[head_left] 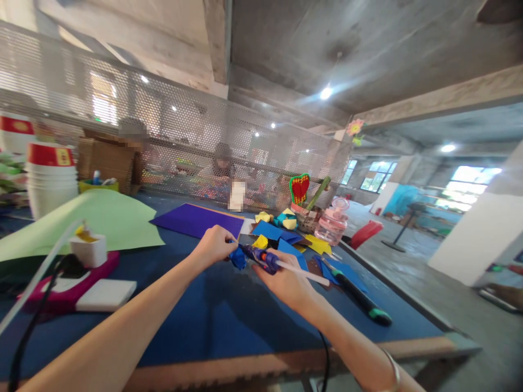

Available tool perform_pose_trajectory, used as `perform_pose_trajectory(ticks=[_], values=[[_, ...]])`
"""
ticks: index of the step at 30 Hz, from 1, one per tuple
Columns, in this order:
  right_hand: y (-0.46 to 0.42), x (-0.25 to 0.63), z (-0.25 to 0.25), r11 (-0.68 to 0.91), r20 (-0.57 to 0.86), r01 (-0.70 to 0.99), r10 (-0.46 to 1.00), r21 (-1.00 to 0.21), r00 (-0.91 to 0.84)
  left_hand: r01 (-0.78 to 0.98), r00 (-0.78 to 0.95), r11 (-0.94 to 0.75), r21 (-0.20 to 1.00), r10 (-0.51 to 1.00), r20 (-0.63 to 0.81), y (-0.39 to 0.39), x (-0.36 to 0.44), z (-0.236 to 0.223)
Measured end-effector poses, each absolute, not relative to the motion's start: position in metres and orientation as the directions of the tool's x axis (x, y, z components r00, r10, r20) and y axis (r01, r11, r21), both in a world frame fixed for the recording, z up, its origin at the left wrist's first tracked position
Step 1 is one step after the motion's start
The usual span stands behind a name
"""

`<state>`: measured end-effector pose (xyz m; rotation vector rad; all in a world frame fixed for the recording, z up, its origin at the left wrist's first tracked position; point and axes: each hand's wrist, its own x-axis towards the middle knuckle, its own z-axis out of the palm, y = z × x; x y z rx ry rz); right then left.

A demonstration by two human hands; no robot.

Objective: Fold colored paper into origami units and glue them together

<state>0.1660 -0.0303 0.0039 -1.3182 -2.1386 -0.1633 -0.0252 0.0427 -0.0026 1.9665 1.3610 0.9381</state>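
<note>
One glue gun (261, 258) above table (196, 326), wrapped in right hand (284, 275) | nozzle points left, toward one crumpled blue paper (238, 258) pinched by left hand (216, 245); long axis slants down rightward, one glue stick (304, 272) protruding | one black-green tool (359, 294) | one basket (306, 220): one heart (299, 189), one green rod (318, 194) | one pink jar (331, 224), contents unclear

the dark blue tabletop (183, 332) is lying open in the near middle, between the magenta power strip (111, 264) at left and the black-handled tool (357, 293) at right. the glue gun (267, 261) is jutting above it. the pink bottle (330, 224) and stacked paper cups (53, 188) are standing tall; the mesh screen (183, 128) is closing the far side.
</note>
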Motion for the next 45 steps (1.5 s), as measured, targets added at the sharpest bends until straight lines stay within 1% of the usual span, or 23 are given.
perform_pose_trajectory(ticks=[3, 7, 12, 19, 23, 29, 36, 45], values=[[-0.0309, 0.1659, 0.0044, 0.475, 0.545, 0.852, 0.784, -0.221, -0.296, 0.55, 0.246, -0.328, 0.768, 0.942, 0.227, 0.0431, -0.0251, -0.0031], [-0.0298, 0.1668, 0.0028, 0.481, 0.552, 0.855, 0.773, -0.191, -0.312, 0.556, 0.248, -0.33, 0.763, 0.942, 0.227, 0.0431, -0.0253, -0.0028], [-0.0285, 0.1672, 0.0001, 0.472, 0.547, 0.859, 0.78, -0.196, -0.304, 0.563, 0.252, -0.328, 0.759, 0.942, 0.221, 0.0428, -0.025, -0.0025], [-0.0291, 0.1684, 0.0007, 0.477, 0.559, 0.864, 0.766, -0.162, -0.318, 0.574, 0.256, -0.327, 0.751, 0.942, 0.215, 0.0421, -0.0246, -0.0022], [-0.0291, 0.1696, 0.0002, 0.471, 0.542, 0.87, 0.774, -0.147, -0.328, 0.58, 0.249, -0.327, 0.746, 0.943, 0.22, 0.0408, -0.0251, -0.0008], [-0.0281, 0.1704, -0.0021, 0.462, 0.54, 0.876, 0.777, -0.14, -0.323, 0.582, 0.254, -0.323, 0.746, 0.944, 0.211, 0.039, -0.0245, 0.0011], [-0.0289, 0.1673, -0.0015, 0.441, 0.53, 0.877, 0.798, -0.191, -0.286, 0.595, 0.269, -0.331, 0.733, 0.941, 0.207, 0.0391, -0.0244, 0.0004], [-0.0316, 0.1703, 0.0023, 0.427, 0.513, 0.892, 0.804, -0.147, -0.3, 0.592, 0.267, -0.323, 0.738, 0.943, 0.199, 0.0386, -0.0242, 0.0004]])
